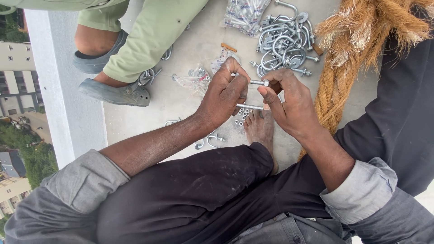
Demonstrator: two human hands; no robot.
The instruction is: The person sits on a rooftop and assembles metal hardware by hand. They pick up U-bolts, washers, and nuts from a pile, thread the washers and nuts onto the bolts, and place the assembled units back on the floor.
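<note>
Above the small silver nuts (241, 116) on the concrete floor, the left hand (224, 93) gripped a silver threaded U-bolt (251, 94), legs pointing toward the right hand (289, 101), which pinched one leg's tip.

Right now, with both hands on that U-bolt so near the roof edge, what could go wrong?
1. The loose nuts lie on bare concrete by the foot; a nudge could scatter them, perhaps toward the ledge.
2. The left hand and right hand pinch the U-bolt by its thin threaded ends; it could slip and drop.
3. The rope lies against the right arm and might snag it.
</note>
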